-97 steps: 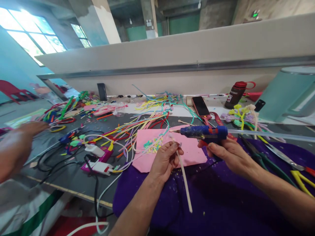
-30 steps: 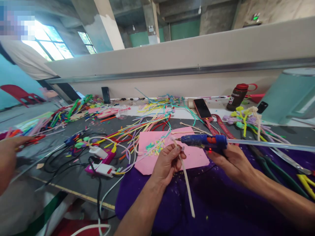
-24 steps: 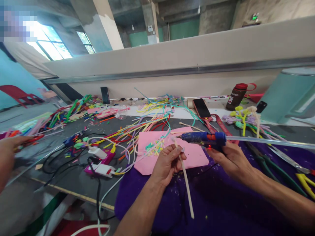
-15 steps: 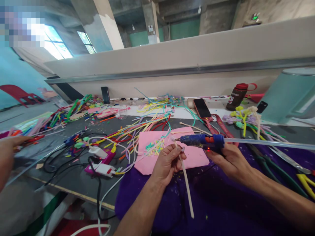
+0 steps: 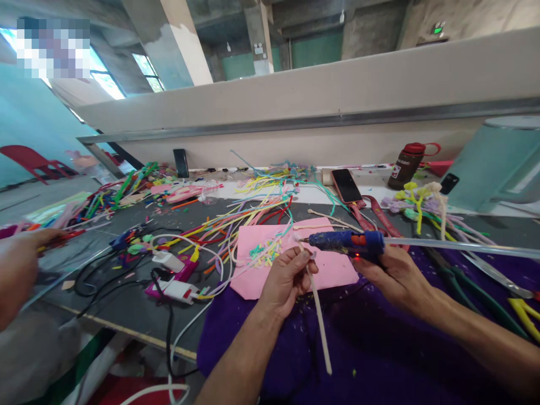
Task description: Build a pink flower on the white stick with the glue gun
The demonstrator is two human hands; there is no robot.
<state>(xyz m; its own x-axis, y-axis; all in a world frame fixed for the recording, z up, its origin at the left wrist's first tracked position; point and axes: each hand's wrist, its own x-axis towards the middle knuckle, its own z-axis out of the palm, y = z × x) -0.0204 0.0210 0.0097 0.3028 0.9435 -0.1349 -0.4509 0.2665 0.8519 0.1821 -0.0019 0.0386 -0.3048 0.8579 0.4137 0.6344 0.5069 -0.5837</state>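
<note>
Pinched in my left hand (image 5: 289, 275) is a cream pipe cleaner (image 5: 319, 320), its long end hanging down over the purple cloth (image 5: 371, 349). My right hand (image 5: 392, 270) grips a blue glue gun (image 5: 348, 243) from behind, a clear glue stick (image 5: 459, 245) sticking out of its back. The gun's nozzle meets or nearly touches the small pale piece at the top of the pipe cleaner; exact contact is too small to tell. A red light glows on the gun. Beneath lies a pink sheet (image 5: 248, 284) with short cut yellow and teal bits (image 5: 266, 250).
Pliers (image 5: 459, 287) and scissors (image 5: 493, 273) lie at the right. A power strip (image 5: 179, 275) with cables is left of the sheet. Behind stand a phone (image 5: 346, 187), a brown bottle (image 5: 407, 166) and a teal jug (image 5: 493, 163). Another person's hand (image 5: 21, 264) is at far left.
My hands, the glue gun and the pipe cleaner have barely moved. At far left, the other person has shifted, with the head and arm moving right.
</note>
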